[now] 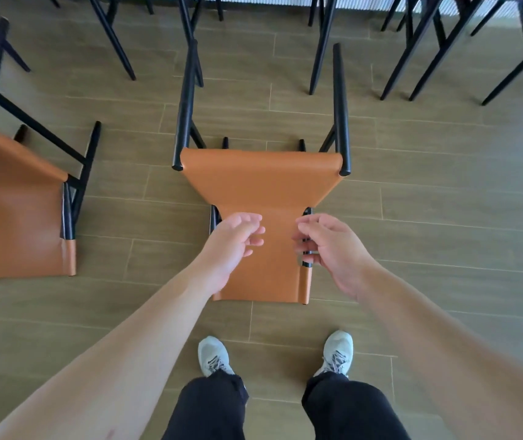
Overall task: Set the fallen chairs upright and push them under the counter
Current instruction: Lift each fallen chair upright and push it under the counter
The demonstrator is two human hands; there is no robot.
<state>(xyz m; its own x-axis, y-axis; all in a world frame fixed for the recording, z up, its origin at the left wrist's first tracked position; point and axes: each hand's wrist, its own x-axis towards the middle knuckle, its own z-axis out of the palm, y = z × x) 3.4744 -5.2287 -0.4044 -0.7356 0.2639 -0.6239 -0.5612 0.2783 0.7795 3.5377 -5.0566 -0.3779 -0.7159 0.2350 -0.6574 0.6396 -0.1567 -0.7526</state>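
Fallen chair (261, 198) is lying on the floor just ahead of the shoes (212, 355); left hand (233, 249) and right hand (326, 249) are hovering over its backrest, each grip released; the person should be clasping both backrest posts evenly before tilting up

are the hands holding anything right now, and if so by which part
Nothing is held. The left hand and right hand hover with loosely curled fingers over the backrest of the fallen chair.

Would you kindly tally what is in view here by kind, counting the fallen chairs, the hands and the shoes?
Fallen chairs: 2, the middle chair and the left chair.
Hands: 2, the left hand and the right hand, both holding nothing.
Shoes: 2, the left shoe and the right shoe.
Total: 6.
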